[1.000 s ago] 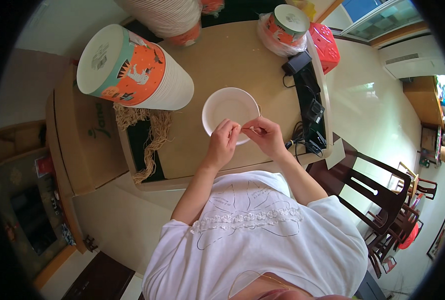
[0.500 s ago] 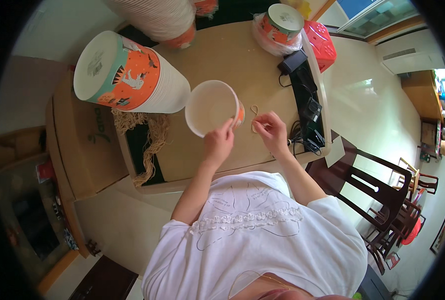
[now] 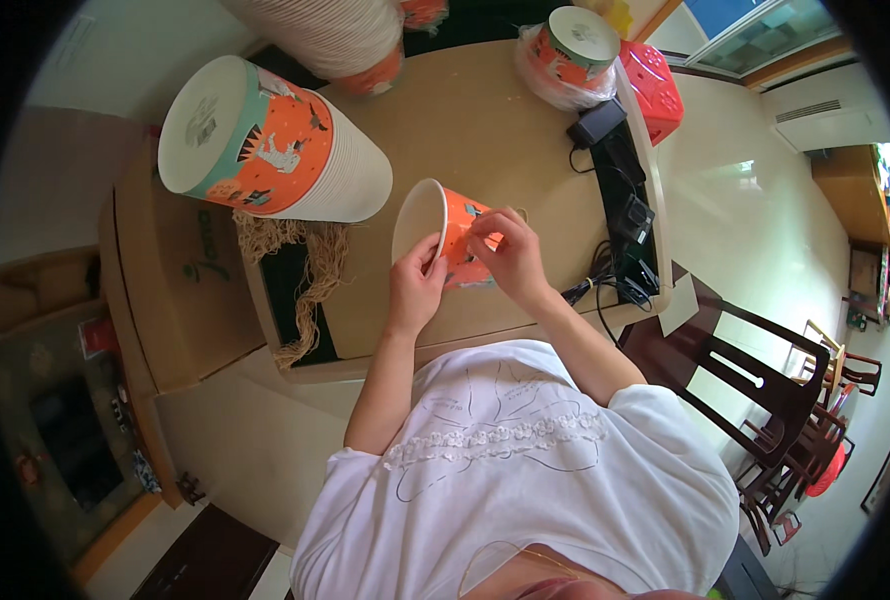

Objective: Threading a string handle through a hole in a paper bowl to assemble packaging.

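A paper bucket (image 3: 459,213), orange with printed figures and a white inside, lies tilted on its side over the table, its mouth facing left. My left hand (image 3: 417,293) is closed on its rim, thumb and fingers on either side of the wall. Against the bucket's orange side, my right hand (image 3: 511,262) has its fingertips pinched together. Whatever is between them is too small to make out. A short bit of beige cord (image 3: 522,214) shows just beyond the right hand, mostly hidden by it.
Left of the bucket stands a tall stack of nested paper buckets (image 3: 295,150), with bundled beige cords (image 3: 315,280) below it. Another stack (image 3: 320,35) is at the back. A plastic-wrapped bucket (image 3: 577,50), black adapter (image 3: 597,122) and cables (image 3: 605,270) line the right side.
The bucket has turned from mouth-up to tilted, showing its printed side. My right hand has moved left from the table onto the bucket, and my left hand now grips the rim.
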The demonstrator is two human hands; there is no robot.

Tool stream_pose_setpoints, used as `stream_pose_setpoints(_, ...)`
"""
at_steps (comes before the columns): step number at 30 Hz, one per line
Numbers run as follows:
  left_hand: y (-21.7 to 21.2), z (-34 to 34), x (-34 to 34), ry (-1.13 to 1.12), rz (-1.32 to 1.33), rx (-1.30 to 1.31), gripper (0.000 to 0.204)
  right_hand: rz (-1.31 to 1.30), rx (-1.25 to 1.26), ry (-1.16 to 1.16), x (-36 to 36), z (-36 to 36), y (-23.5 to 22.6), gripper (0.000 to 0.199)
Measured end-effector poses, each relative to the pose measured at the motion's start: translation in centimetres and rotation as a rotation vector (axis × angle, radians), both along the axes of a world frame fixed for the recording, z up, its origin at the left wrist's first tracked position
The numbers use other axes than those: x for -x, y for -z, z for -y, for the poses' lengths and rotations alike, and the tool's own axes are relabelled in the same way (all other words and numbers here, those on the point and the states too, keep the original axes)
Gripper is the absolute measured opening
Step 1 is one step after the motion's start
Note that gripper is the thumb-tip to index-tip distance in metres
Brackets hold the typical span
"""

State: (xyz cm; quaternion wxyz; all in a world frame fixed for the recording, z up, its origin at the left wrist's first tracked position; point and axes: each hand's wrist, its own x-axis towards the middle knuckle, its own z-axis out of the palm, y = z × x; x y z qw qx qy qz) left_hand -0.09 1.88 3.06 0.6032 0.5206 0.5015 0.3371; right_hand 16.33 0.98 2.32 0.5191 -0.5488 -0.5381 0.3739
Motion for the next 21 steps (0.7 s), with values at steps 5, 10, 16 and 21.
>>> stream_pose_setpoints(5,0.7,0.4,0.6,0.004,0.079,0.023,0.031,-0.013,0.113,0.051,-0.1,-0.7,0.4,0.011)
stream_pose_setpoints(10,1.4,0.5,1.3,0.012,0.151,0.021,0.04,-0.042,0.131,0.039,0.1,-0.2,1.2,0.01)
stream_pose_setpoints(16,0.8,0.1,1.7,-0.028,0.171,0.052,0.052,-0.008,0.137,0.004,0.1,0.2,1.1,0.009)
stream_pose_setpoints(21,0.5,-0.3,1.9,0.004,0.227,0.124,0.054,-0.017,0.148,-0.006,0.2,0.3,1.4,0.009)
